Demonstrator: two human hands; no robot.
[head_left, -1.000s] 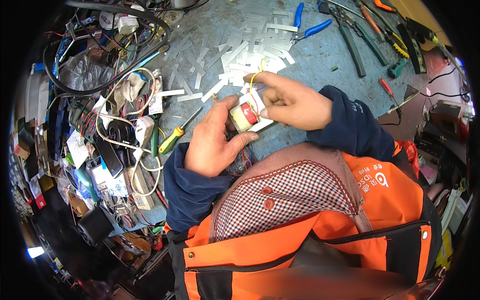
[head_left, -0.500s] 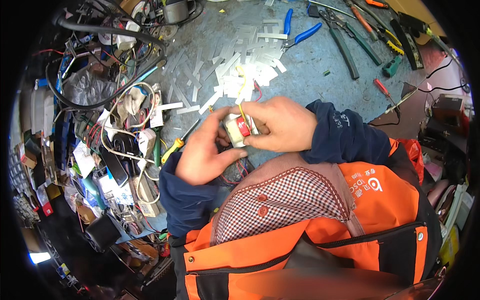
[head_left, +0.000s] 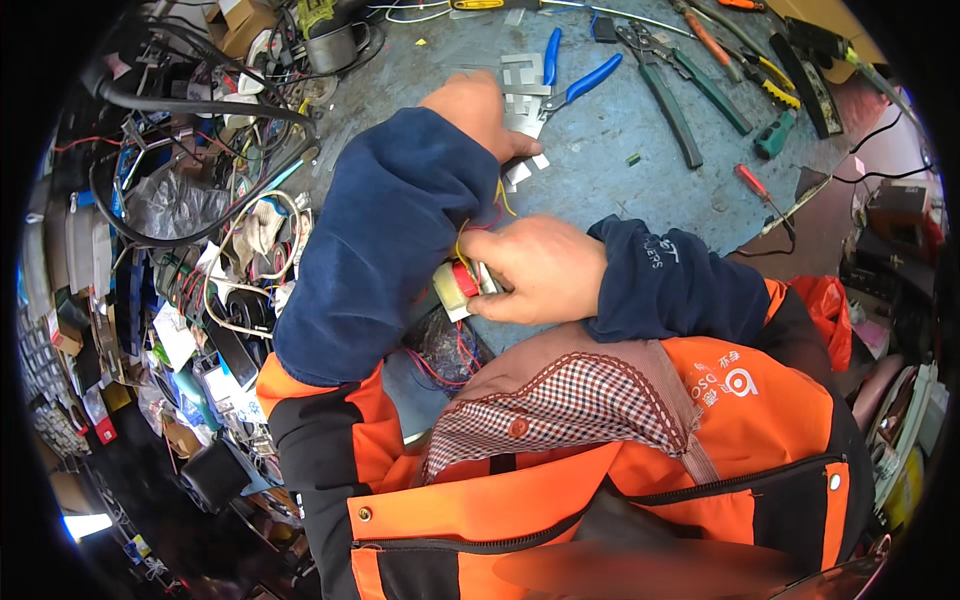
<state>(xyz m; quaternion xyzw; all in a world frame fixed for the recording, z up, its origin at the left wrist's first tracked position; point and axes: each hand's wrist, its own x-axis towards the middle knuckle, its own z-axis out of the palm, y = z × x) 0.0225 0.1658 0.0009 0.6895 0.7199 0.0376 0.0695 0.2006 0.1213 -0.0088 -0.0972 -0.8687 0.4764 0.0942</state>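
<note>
Between the thumb and fingers of my right hand [head_left: 540, 268] is a small transformer coil [head_left: 455, 285], pale with red tape and a metal core showing at its side. A yellow wire [head_left: 507, 198] and thin red leads come off it. My left hand [head_left: 475, 112] reaches over the loose flat metal strips [head_left: 520, 75] farther up the bench; its thumb is stretched out, pointing right, while the other fingers are mostly hidden. My left sleeve covers much of the strip pile. Below the coil, red and blue wires [head_left: 462, 350] lie by a dark clear-wrapped bundle.
Blue-handled cutters [head_left: 590, 78] lie just right of the strips. Green-handled pliers [head_left: 672, 115] and a red screwdriver [head_left: 758, 185] are farther right on the blue bench [head_left: 600, 170]. A metal mug [head_left: 338, 47] stands at the back left. Tangled cables [head_left: 210, 100] and clutter fill the left side.
My left hand has let go of the coil and moved up and away to the strips. My right hand still holds the coil, shifted slightly left and down.
</note>
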